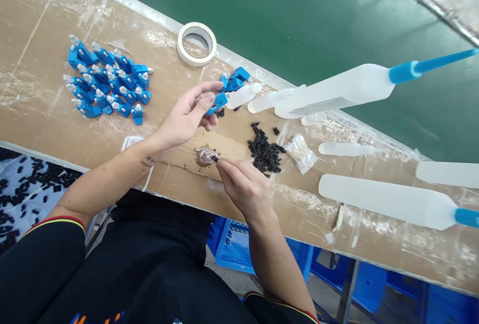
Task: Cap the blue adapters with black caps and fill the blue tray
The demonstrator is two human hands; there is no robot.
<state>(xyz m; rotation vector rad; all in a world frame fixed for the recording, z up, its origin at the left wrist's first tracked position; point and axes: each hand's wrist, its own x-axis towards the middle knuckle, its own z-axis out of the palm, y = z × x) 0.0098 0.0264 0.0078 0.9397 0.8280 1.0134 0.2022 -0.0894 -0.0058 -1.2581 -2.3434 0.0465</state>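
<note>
My left hand (192,109) pinches a blue plastic part (218,104) with a slot in it, held above the table. Lower down, my right hand (245,182) is closed on a small black piece (214,158), whose end meets a small clear dish (205,155). That dish sits on a wet-stained piece of cardboard (232,145). To the right lies a heap of small black pieces (266,149). A few more blue parts (236,81) rest just beyond my left hand.
At left stand several blue parts with white tips (108,82). A tape roll (196,44) lies near the far edge. White bottles, one with a blue nozzle (337,89), and a clear bag of swabs (300,153) are at right. Blue bins (234,246) sit below the table.
</note>
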